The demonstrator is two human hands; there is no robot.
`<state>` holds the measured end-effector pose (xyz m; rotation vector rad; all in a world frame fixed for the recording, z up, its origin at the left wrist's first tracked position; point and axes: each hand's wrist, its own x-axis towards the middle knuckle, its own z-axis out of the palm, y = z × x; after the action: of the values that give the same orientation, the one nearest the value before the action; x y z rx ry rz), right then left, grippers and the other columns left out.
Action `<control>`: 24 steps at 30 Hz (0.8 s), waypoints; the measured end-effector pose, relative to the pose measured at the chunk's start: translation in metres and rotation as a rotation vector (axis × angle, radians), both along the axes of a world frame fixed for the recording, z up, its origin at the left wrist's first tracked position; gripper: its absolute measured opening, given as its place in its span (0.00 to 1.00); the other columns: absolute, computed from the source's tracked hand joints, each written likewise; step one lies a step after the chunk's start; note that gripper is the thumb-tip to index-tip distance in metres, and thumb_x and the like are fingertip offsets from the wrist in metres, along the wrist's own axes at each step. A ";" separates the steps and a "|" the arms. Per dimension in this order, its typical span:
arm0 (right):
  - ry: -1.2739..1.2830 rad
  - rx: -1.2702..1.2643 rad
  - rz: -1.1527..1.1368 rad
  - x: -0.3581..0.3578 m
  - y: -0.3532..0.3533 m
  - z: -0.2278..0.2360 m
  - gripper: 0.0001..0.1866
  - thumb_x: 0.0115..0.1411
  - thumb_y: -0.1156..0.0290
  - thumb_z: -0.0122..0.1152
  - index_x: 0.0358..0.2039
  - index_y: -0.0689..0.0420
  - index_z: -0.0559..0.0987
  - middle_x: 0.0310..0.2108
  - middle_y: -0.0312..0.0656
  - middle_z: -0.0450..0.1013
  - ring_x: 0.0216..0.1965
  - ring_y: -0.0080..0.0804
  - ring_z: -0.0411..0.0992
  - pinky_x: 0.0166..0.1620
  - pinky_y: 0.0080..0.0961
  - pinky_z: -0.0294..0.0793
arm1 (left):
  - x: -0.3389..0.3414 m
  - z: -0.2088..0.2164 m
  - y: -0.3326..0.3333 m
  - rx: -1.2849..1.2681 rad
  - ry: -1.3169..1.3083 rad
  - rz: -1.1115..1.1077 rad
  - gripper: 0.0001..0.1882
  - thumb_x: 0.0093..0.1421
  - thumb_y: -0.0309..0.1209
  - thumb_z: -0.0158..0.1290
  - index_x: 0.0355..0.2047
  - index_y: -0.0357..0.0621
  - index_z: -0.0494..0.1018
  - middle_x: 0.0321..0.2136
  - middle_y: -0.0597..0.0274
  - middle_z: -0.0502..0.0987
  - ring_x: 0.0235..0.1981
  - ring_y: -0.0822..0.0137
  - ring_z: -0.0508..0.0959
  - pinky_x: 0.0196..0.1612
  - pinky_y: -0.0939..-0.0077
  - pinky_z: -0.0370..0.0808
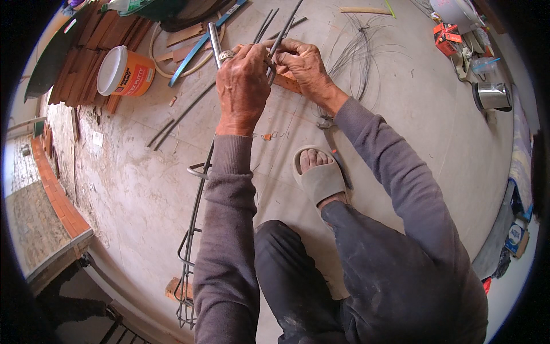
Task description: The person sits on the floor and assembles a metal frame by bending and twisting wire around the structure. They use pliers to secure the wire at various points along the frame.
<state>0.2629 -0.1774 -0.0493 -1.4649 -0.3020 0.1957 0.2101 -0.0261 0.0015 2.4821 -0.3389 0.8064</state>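
Observation:
A long, narrow rebar cage point(193, 232) of dark bars and bent stirrups runs from beside my left forearm up to both hands. My left hand point(243, 86), with a ring on one finger, is closed around the bars at a stirrup. From its outer side sticks a shiny metal tube point(215, 43); whether the hand grips it too is hidden. Close against it, my right hand point(306, 67) is closed, thumb and fingers pinching at a bar. Any wire between the fingertips is too small to make out. An orange brick point(287, 83) shows beneath the hands.
Loose thin wire point(361, 63) spreads over the floor beyond my right hand. Left are a white-lidded orange bucket point(127, 71), stacked reddish boards point(86, 46) and a blue strip point(200, 49). Loose bars point(183, 117) lie nearby. A hammer-like tool point(335, 146) rests by my sandaled foot point(321, 172).

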 end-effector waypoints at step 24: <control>-0.481 -0.386 -0.177 -0.008 -0.002 0.010 0.03 0.56 0.77 0.62 0.29 0.63 0.81 0.26 0.40 0.76 0.28 0.23 0.74 0.34 0.22 0.74 | 0.000 0.002 0.003 -0.068 0.009 -0.117 0.05 0.52 0.21 0.57 0.29 0.41 0.72 0.29 0.56 0.78 0.32 0.51 0.79 0.36 0.61 0.75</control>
<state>0.2544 -0.1798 -0.0395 -1.9062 -0.5408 -0.2614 0.2096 -0.0233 0.0038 2.3779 -0.4421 0.7468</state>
